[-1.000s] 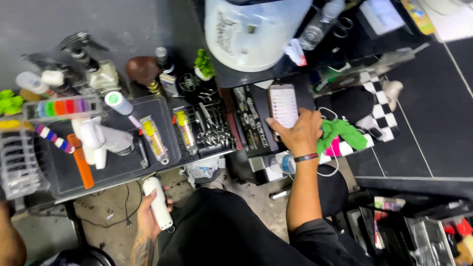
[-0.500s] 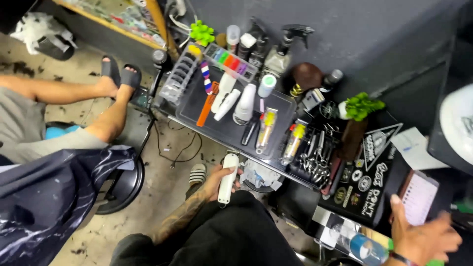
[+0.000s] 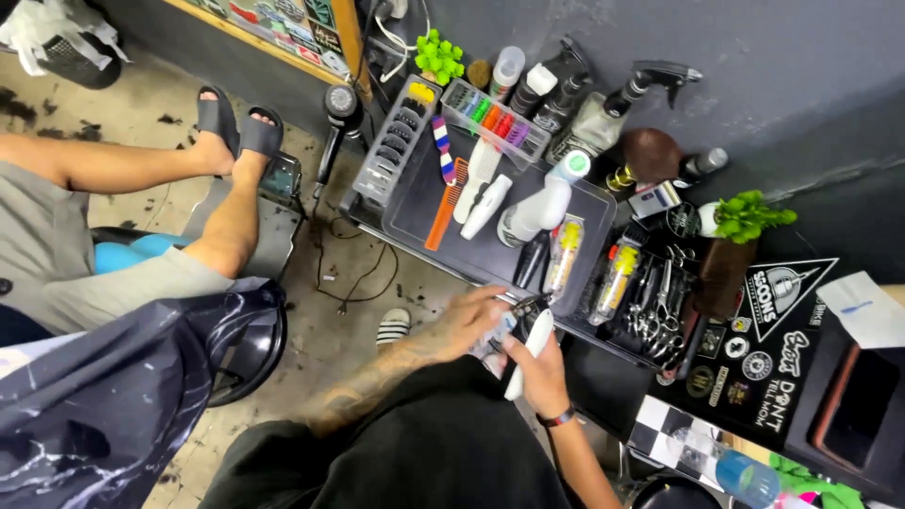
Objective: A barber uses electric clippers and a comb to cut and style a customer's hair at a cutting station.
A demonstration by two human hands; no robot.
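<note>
Two hands, left [image 3: 468, 321], right [image 3: 537, 369], one white clipper [image 3: 528, 351], one orange comb [image 3: 445, 204]

Barber station corner: dark grey wall, bare concrete floor, black tray cart.

Dark grey painted wall [image 3: 773, 85] runs across the top right; concrete floor [image 3: 311, 330] below it, stained and scattered with hair clippings; black cable [image 3: 353, 273] trails over the floor; black tray cart [image 3: 419, 203] stands against the wall; wooden-framed panel [image 3: 351, 42] leans at top centre; black hairdryer [image 3: 335, 113] hangs beside it; dark cabinet [image 3: 754, 377] covered in stickers at right; black barber chair footrest [image 3: 279, 179] at left; basket with white bag [image 3: 57, 42] top left; light even, no hard shadows.
</note>
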